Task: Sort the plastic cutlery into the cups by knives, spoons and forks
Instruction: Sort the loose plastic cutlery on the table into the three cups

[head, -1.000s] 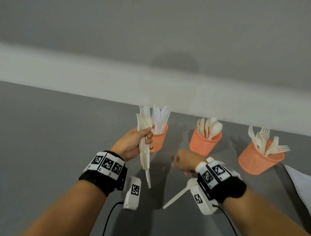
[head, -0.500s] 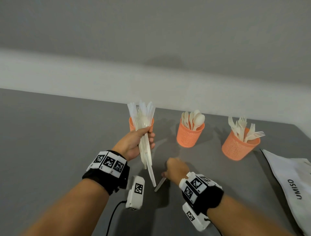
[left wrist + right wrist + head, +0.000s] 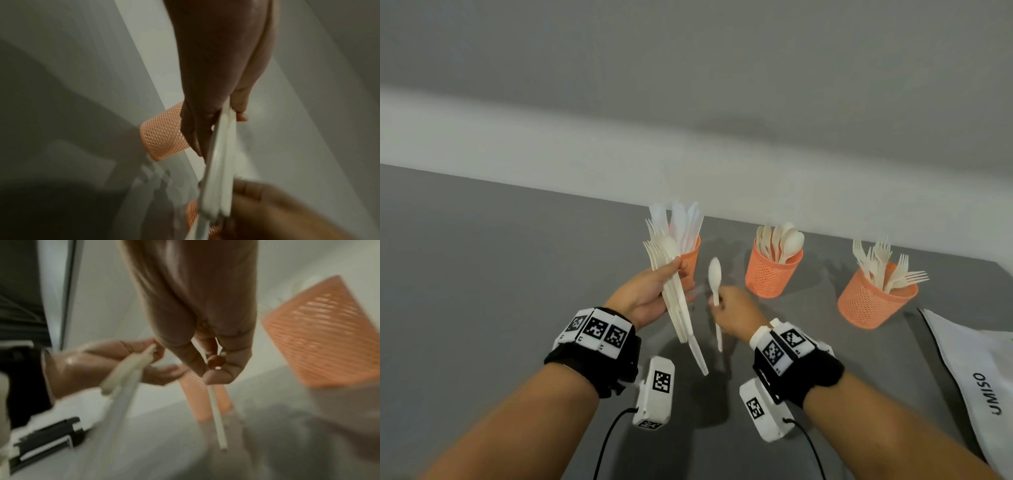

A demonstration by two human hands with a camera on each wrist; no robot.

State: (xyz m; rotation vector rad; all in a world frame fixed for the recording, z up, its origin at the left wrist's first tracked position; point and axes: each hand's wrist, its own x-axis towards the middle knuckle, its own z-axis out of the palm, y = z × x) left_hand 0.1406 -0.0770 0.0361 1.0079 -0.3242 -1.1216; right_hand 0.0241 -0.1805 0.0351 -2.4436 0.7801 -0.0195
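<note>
While the grey table (image 3: pixel 482 274) fills the lower frame up to its far edge at the white wall (image 3: pixel 551 147), its whole left side lies open, and a white bag (image 3: pixel 976 370) cuts in at the lower right edge. Three orange mesh cups stand in a row right of centre: the knife cup (image 3: pixel 692 255) partly behind the raised bundle, the spoon cup (image 3: pixel 770 274) in the middle, the fork cup (image 3: pixel 873 301) nearest the bag, with clear gaps between them. Just left of centre, the left hand (image 3: pixel 647 294) grips a bundle of cutlery (image 3: pixel 678 308), forks among it, too overlapped to count. Beside it, apart, the right hand (image 3: pixel 736 311) pinches one spoon (image 3: pixel 715 274) upright, bowl up.
</note>
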